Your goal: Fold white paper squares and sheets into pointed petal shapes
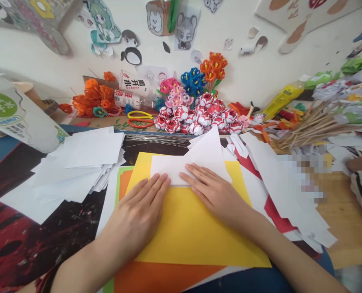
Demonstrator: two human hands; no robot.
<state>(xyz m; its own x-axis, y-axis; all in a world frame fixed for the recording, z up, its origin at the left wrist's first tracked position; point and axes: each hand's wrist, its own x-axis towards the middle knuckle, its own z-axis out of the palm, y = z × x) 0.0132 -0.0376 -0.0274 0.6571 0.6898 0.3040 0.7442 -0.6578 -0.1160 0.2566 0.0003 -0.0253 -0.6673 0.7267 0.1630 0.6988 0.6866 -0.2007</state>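
A folded white paper (171,165) lies near the top of a yellow sheet (199,228), its upper right part rising to a point. My left hand (146,205) rests on the yellow sheet, fingertips at the paper's lower left edge, fingers stretched out. My right hand (216,193) lies flat over the right part of the folded paper, fingers slightly spread. Neither hand grips anything. Under the yellow sheet, orange paper (162,278) and a green edge show.
White sheets (80,162) are piled at left, more (278,179) at right. Red-and-white paper flowers (205,114) stand behind, with bottles (283,99) and wooden sticks (309,126). A large white container (19,114) leans at far left.
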